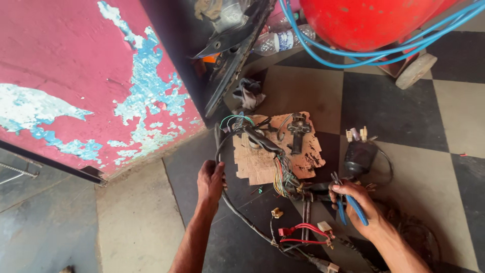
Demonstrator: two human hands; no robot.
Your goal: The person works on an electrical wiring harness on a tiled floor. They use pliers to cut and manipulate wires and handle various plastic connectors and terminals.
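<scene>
My left hand [210,181] grips a black sheathed wiring harness [237,207] that curves across the floor. Its far end fans into several coloured wires [283,174] over a torn piece of cardboard [262,162]. My right hand [353,202] holds blue-handled pliers [353,207], jaws pointing at the harness junction near the coloured wires. Red wires with white connectors [308,231] lie near the lower part of the harness. A small brass-coloured part [277,213] sits on the floor between my hands.
A black switch part [298,131] lies on the cardboard. A black unit with connectors [359,154] sits to the right. At the back are a red tank [369,20], blue hoses [353,50], a plastic bottle [280,40] and black panels [230,55]. A peeling pink wall [76,76] stands left.
</scene>
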